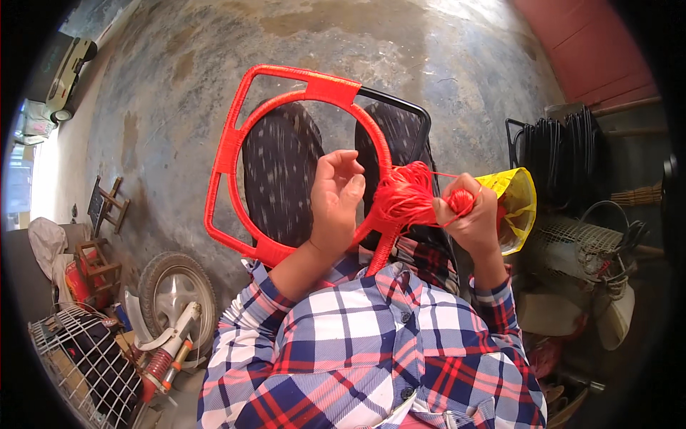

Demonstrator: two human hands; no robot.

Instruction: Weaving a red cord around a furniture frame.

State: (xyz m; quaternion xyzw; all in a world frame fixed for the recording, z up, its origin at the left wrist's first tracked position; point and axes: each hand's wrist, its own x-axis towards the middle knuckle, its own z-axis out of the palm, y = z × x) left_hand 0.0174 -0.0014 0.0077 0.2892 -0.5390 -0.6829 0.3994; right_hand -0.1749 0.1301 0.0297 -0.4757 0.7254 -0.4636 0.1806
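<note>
Concrete floor (486,79) spreads across most of my feed, stained in patches, with a red panel (593,50) along its upper right edge. From the bottom of my view comes the wearer's plaid shirt (343,350), and beyond it dark trousers (282,171). Over those legs I have the frame (227,150), a rounded square with a ring inside it. Red cord wraps nearly all I can see of it; its upper right corner shows bare black tube.

Near the floor's right edge I make out a stack of black frames (564,143). Toward the lower left corner are a wire rack (86,365) and a wheel (171,282), with a small stool (107,204) farther up that side.

Just beside the right hand (471,214) I see a yellow bag (529,214). That hand is clenched round the red bundle (407,194), one knob of cord poking out of the fist; the rest spreads over the ring's right side. My other hand, the left (336,196), is released, fingers curled above the ring, thumb apart from them.
</note>
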